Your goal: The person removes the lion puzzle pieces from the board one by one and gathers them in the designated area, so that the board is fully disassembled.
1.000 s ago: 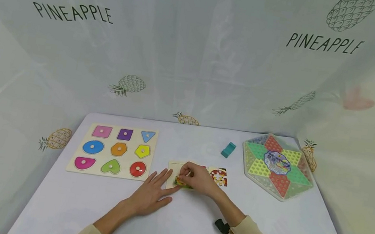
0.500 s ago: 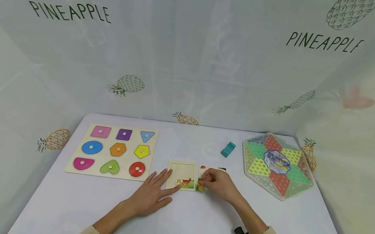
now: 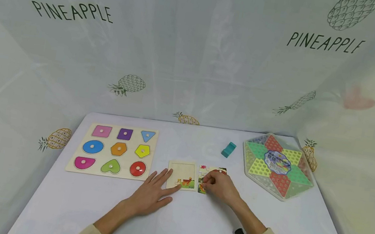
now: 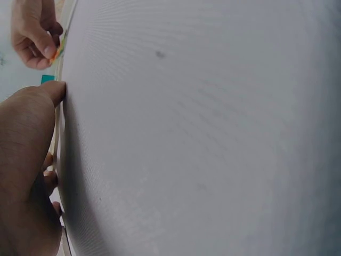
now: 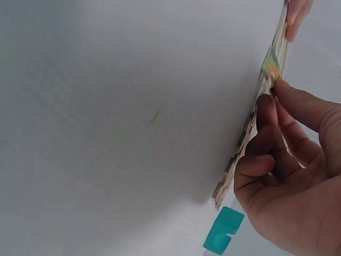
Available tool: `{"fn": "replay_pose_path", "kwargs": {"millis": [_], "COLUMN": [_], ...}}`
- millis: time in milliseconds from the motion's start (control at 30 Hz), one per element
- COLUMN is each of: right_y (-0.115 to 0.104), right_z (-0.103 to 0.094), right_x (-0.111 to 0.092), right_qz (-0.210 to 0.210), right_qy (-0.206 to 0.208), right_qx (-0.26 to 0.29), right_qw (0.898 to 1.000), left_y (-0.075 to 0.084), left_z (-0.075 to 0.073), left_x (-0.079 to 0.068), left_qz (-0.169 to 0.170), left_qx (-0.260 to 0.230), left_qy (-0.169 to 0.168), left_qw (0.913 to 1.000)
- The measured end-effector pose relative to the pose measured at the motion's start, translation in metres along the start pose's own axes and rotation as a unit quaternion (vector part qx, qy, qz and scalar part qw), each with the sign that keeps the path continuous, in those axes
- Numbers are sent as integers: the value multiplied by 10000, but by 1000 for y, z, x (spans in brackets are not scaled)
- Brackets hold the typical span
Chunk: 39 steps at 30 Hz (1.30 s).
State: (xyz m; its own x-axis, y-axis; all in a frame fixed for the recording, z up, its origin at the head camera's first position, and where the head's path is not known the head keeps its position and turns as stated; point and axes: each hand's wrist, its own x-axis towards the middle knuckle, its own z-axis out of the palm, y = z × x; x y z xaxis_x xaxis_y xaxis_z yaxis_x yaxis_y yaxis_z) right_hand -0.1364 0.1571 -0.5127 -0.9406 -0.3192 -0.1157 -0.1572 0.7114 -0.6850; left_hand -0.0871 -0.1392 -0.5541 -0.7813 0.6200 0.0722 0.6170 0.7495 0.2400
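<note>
My left hand (image 3: 150, 197) lies with fingers spread, its fingertips on the left and lower edge of a small wooden puzzle tray (image 3: 182, 169). In the tray's lower right corner sits a puzzle piece (image 3: 187, 183) with an animal picture. Just right of the tray, my right hand (image 3: 222, 187) pinches a green and orange jigsaw piece (image 5: 272, 68) between thumb and index finger, its edge tilted up in the right wrist view. Other jigsaw pieces (image 3: 204, 168) lie together under and behind that hand, partly covered by it.
A wooden shape board (image 3: 111, 158) with colourful knobbed shapes lies at the left. Toward the back is a small teal block (image 3: 228, 149). A hexagonal Chinese checkers set (image 3: 277, 167) sits at the right rear. Behind the white table hangs a pineapple-print curtain (image 3: 197, 53).
My right hand has left the tray and moved right to the loose pieces, leaving the animal piece in the tray's corner. It now pinches another piece. My left hand stays in place.
</note>
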Motion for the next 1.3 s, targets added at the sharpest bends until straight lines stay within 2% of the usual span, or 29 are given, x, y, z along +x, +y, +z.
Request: {"fn": "replay_pose_path", "kwargs": {"millis": [233,900,1300], "right_y": [1,-4,-2], "right_z": [3,6,8], "right_x": [3,5,4], "right_qz": [-160,49,43], "right_qy": [57,238,231], "right_qx": [-405,-711,-671], "right_qw": [9990,9972,9975], "left_y": [0,1,1], "left_z": [0,0,0], "left_x": [0,0,0], "left_qz": [-3,-36,-22], "left_qx": [0,27,83], "left_qy": [-16,-52,25], "left_qw": [10000,10000,10000]}}
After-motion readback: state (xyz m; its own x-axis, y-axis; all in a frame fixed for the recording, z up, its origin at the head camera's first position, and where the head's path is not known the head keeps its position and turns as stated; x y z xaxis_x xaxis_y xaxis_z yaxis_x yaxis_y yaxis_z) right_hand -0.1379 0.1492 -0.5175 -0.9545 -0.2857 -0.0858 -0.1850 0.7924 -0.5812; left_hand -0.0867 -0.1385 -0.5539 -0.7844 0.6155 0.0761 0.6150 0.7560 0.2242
